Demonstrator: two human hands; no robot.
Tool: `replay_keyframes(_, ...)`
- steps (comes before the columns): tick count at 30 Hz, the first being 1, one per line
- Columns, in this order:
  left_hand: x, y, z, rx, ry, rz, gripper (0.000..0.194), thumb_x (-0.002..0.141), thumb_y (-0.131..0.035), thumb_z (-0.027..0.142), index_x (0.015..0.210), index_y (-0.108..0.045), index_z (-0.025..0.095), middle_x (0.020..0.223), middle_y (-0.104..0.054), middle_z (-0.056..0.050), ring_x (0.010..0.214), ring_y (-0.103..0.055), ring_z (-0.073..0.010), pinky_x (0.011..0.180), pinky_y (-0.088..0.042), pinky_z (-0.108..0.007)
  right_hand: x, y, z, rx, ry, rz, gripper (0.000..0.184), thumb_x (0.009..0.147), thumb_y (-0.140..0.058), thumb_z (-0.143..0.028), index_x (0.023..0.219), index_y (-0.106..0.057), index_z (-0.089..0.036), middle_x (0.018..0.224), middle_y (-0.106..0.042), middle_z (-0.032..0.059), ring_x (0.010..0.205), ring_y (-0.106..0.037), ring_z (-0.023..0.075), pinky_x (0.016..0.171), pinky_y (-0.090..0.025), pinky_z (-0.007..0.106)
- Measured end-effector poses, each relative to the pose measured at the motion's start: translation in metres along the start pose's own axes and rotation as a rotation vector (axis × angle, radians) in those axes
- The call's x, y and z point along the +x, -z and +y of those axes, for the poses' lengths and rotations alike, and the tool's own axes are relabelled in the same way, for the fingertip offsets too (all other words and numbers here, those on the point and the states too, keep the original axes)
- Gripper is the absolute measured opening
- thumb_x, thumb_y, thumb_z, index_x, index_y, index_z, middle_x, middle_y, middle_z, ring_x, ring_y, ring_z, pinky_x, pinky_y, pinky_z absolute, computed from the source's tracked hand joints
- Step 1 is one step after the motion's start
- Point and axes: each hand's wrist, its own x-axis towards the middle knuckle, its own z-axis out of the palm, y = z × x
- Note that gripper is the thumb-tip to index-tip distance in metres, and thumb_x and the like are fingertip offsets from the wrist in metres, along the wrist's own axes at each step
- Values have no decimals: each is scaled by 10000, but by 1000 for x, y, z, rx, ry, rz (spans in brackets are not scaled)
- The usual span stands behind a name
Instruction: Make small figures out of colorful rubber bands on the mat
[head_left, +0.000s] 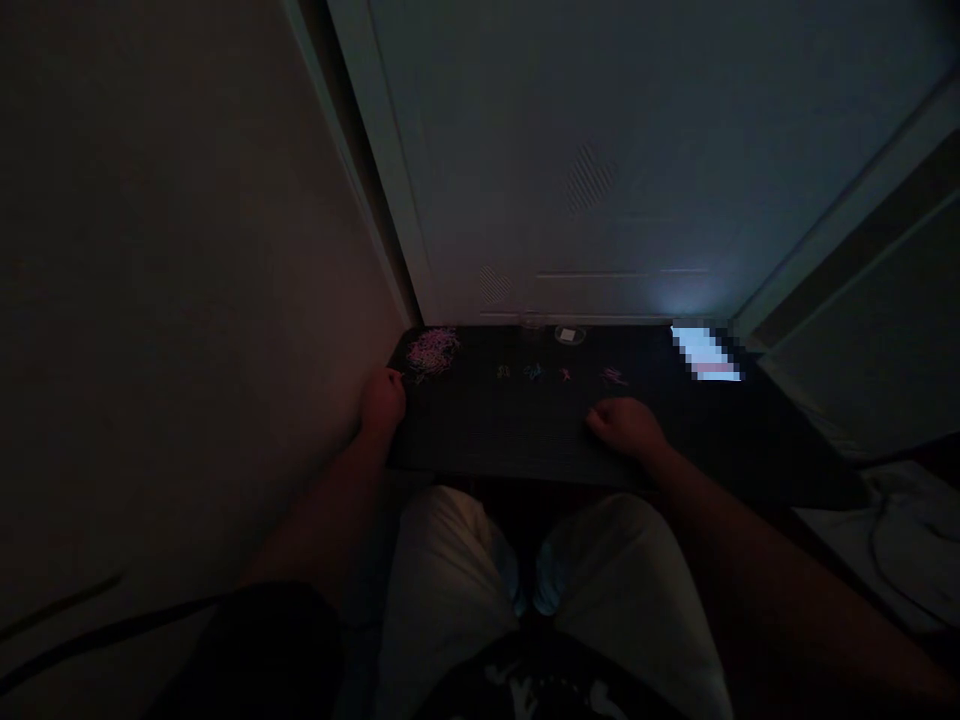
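Note:
My left hand (383,401) is a loose fist at the dark table's left edge, beside a heap of small thin pink, purple and white pieces (433,350). My right hand (626,424) rests as a fist on the tabletop, just below a small group of pink pieces (613,376). Nothing shows in either hand. To the left of that group lie a small red cluster (565,374), a bluish cluster (533,372) and a greenish cluster (503,371). The light is too dim to tell exactly what the pieces are.
At the back of the dark table (480,430) sit a small clear round dish (570,336) with a white square and a faint clear container (532,321). A lit, blurred-out screen (706,353) stands at the right. A pale panel (585,240) rises behind; a wall (300,300) is close on the left.

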Motion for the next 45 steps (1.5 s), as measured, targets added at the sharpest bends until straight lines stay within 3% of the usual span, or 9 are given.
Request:
replay_keyframes(14,-7,8,1,-200,-69,-9,280,849,-417,254,1055,-580,158,1022,-646,-96,957,-594,-202,872,-444,-322,-1,0,-1,38,-4,6,357,821,-388,-399,709,-654,-188,697,-654,56,619,-566,162,513,-289,257)
replay_keyframes(23,-11,7,0,-330,-164,75,249,827,-451,253,995,-602,148,979,-639,-103,905,-595,-208,849,-461,-351,0,-1,0,16,27,4,366,827,-373,-381,705,-652,-178,706,-654,63,633,-573,162,519,-279,260)
replay_keyframes(26,-15,11,14,-500,-113,165,242,829,-459,268,990,-595,150,949,-639,-91,866,-599,-194,812,-476,-349,-2,1,-1,3,33,4,372,826,-372,-384,713,-659,-175,712,-654,74,635,-574,170,520,-275,267)
replay_keyframes(29,-25,14,47,-724,-72,195,236,813,-509,292,989,-582,153,933,-642,-79,822,-604,-167,777,-486,-320,-1,0,-7,19,34,20,354,815,-385,-386,696,-645,-178,707,-647,75,625,-561,170,519,-271,269)
replay_keyframes(31,-37,12,78,-871,-95,143,231,791,-552,307,958,-589,152,912,-648,-73,817,-609,-156,774,-488,-305,0,-3,-16,75,39,46,309,798,-411,-374,671,-618,-182,692,-633,62,607,-543,160,511,-267,263)
replay_keyframes(33,-51,5,111,-996,-116,9,233,760,-596,316,923,-605,149,864,-657,-67,773,-614,-147,735,-493,-289,3,-8,-27,193,74,69,248,771,-453,-352,635,-573,-183,654,-605,38,583,-518,140,502,-268,251)
replay_keyframes(37,-82,-16,158,-1214,-40,-177,258,715,-644,320,888,-616,129,826,-666,-72,738,-624,-139,688,-500,-271,8,-21,-44,518,178,150,157,710,-518,-281,591,-481,-185,579,-534,-16,548,-473,103,517,-306,221)
replay_keyframes(42,-101,-32,166,-1250,38,-357,262,680,-677,301,870,-627,127,779,-677,-58,704,-635,-134,673,-505,-270,6,-29,-42,752,219,256,65,679,-556,-240,682,-521,-185,599,-523,-29,549,-459,100,526,-348,218)
replay_keyframes(45,-100,-32,163,-1196,9,-415,270,662,-692,304,860,-635,129,768,-681,-56,694,-639,-138,665,-506,-274,6,-29,-38,848,252,256,136,692,-571,-243,808,-582,-172,626,-533,-24,556,-470,100,532,-372,222)
